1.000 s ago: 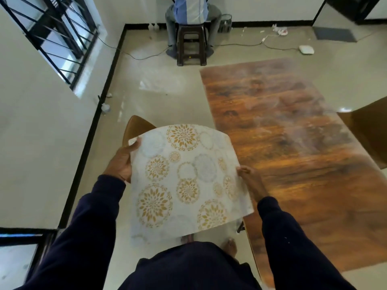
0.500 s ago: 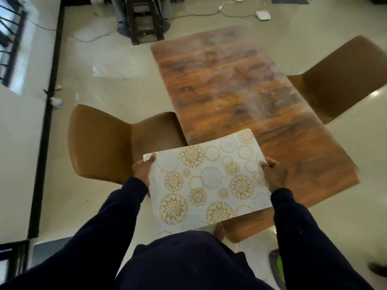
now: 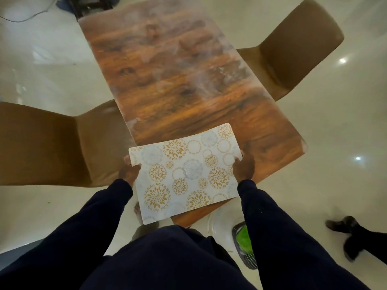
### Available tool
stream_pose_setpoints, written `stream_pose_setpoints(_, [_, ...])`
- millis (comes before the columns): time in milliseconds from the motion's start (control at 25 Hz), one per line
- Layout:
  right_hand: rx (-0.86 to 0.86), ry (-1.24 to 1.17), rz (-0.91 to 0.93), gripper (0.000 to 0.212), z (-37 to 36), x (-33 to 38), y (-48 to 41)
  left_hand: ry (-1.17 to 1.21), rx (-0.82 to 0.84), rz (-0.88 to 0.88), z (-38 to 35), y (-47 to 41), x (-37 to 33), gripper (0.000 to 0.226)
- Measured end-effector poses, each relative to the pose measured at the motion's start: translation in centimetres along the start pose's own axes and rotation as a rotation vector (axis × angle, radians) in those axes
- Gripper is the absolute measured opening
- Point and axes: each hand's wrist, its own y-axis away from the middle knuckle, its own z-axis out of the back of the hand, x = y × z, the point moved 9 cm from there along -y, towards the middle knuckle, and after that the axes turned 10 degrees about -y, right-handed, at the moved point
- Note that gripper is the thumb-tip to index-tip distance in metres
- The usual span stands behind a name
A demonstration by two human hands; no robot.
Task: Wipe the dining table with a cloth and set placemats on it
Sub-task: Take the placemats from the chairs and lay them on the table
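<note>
Placemat step in hand — the left hand [image 3: 128,171] and right hand [image 3: 244,168] each grip a short edge of the mat [image 3: 184,172], held over the worktop's [image 3: 178,91] near end. Next, probably: lower it flat, square to the edge.

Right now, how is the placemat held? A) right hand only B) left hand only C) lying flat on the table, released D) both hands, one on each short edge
D: the left hand and right hand each grip a short edge of the floral placemat over the near end of the wooden dining table.
</note>
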Motion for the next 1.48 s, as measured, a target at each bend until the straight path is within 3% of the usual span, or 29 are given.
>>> stream_pose_setpoints(80, [0.038,0.088,0.065,0.041,-0.7,-0.5,0.2,-0.144,-0.060,-0.038,-1.1,0.1,-0.6,0.069])
stream_pose_setpoints(200, [0.168,0.252,0.192,0.055,-2.6,-1.3,2.3,-0.555,-0.085,-0.203,-3.3,0.8,-1.1,0.096])
stream_pose_setpoints(360, [0.253,0.497,0.379,0.068,-6.0,-3.7,8.6,-0.913,0.032,-0.557,-7.4,0.4,-2.7,0.084])
stream_pose_setpoints(560, [0.320,0.611,0.192,0.099,-8.4,-8.8,14.1,-1.237,0.098,-0.886,-11.6,-1.9,-4.7,0.075])
stream_pose_setpoints(840, [0.469,0.742,0.313,0.100,-8.3,-7.5,8.8,-1.228,-0.037,-0.783,-10.1,-1.1,-2.0,0.081])
stream_pose_setpoints(1200, [0.867,0.959,0.696,0.106,-12.4,2.2,-3.2,-1.206,-0.239,-0.630,-8.8,5.6,4.2,0.088])
stream_pose_setpoints(1480, [1.090,1.012,0.922,0.101,-17.7,6.7,-3.1,-1.212,-0.386,-0.422,-10.3,10.7,4.4,0.078])
